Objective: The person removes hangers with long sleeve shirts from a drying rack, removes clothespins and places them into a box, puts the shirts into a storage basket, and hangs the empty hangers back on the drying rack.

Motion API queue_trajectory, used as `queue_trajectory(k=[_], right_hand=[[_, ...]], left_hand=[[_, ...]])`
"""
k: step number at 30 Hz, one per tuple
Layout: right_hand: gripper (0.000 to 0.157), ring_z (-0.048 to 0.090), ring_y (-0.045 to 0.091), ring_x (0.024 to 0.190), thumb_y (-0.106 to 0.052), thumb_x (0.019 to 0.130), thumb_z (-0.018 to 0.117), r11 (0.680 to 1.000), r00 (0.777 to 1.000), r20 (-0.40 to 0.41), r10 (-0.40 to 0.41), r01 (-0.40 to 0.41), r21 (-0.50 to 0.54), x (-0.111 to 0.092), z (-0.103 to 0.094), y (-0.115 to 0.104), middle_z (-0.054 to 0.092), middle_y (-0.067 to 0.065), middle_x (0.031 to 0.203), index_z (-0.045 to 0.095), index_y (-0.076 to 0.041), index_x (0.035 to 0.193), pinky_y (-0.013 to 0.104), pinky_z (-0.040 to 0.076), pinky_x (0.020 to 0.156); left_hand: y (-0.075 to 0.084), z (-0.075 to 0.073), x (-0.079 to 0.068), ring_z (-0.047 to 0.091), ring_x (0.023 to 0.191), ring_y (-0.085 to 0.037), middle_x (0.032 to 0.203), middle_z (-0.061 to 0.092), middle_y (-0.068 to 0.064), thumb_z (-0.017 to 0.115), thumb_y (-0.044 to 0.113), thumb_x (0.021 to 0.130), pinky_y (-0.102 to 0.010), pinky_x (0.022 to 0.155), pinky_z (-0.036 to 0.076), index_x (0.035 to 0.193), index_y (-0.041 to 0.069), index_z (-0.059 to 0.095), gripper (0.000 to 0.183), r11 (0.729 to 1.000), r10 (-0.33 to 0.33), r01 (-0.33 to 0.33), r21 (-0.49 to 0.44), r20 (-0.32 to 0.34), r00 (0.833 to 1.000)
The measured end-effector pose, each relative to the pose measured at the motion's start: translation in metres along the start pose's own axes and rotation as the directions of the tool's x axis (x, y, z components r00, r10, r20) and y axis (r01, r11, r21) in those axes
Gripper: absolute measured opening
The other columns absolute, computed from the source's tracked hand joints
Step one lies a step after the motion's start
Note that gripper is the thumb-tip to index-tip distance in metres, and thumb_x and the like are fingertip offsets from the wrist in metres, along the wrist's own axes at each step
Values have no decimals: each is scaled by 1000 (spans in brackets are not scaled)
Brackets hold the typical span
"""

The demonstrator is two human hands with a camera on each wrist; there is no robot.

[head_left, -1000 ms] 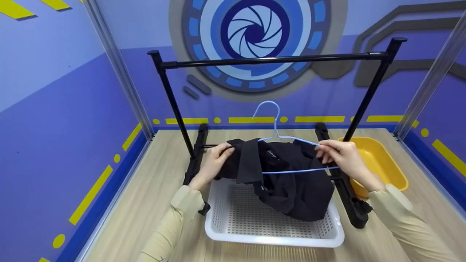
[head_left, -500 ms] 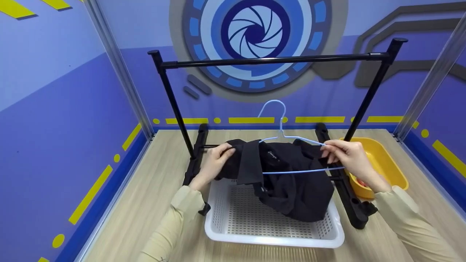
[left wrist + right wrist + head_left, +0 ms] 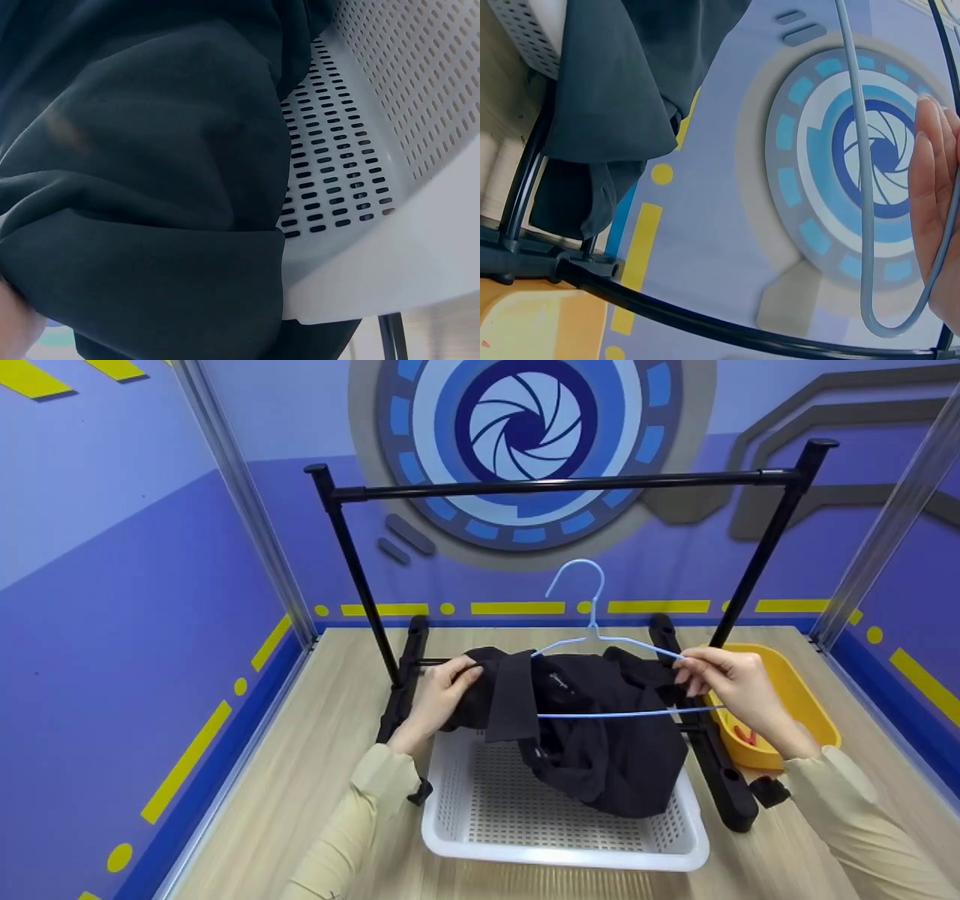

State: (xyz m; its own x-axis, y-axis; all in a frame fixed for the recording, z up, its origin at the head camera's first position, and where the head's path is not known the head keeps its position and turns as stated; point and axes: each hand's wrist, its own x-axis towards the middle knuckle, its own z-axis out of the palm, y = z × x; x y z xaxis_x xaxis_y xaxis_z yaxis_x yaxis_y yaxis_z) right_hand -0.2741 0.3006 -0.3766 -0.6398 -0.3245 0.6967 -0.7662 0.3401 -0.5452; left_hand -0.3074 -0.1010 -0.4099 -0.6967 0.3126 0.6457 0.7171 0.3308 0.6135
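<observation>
I have my left hand [image 3: 442,690] gripping the black shirt [image 3: 622,769], my right hand [image 3: 733,679] pinching the blue hanger [image 3: 592,631]; pulling could snag its hidden end.

My black garment [image 3: 600,746]'s all bunched up over the white basket [image 3: 562,855]; my light blue hanger [image 3: 592,631]'s got one end hidden in it, hook up.

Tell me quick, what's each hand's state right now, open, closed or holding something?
Left hand: closed, gripping the black garment.
Right hand: closed, pinching the light blue hanger by its sloping shoulder.
</observation>
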Motion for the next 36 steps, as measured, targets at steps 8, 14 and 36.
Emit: queue_trajectory(k=[8, 14, 36], right_hand=[[18, 56, 15, 51, 15, 83, 53, 997, 1000, -7, -12, 12, -73, -1, -10, 3, 63, 8, 70, 65, 4, 90, 21, 46, 49], [16, 56, 18, 50, 18, 82, 54, 994, 999, -40, 0, -5, -106, 1, -17, -6, 63, 13, 69, 64, 8, 89, 20, 46, 48], [11, 57, 15, 50, 7, 88, 53, 966, 954, -241, 177, -216, -144, 4, -43, -31, 60, 22, 70, 63, 12, 87, 16, 45, 47]], left_hand=[[-1, 1, 0, 44, 59, -12, 71, 54, 5, 55, 18, 92, -27, 56, 35, 81, 8, 60, 15, 998, 25, -23, 53, -25, 999], [-7, 0, -1, 50, 61, -10, 74, 60, 4, 58, 13, 89, -27, 57, 39, 81, 7, 63, 12, 996, 36, -28, 85, -87, 996], [-18, -10, -3, 54, 62, -16, 71, 61, -2, 59, 8, 88, -31, 59, 41, 78, 2, 64, 13, 974, -111, 157, 163, -261, 959]])
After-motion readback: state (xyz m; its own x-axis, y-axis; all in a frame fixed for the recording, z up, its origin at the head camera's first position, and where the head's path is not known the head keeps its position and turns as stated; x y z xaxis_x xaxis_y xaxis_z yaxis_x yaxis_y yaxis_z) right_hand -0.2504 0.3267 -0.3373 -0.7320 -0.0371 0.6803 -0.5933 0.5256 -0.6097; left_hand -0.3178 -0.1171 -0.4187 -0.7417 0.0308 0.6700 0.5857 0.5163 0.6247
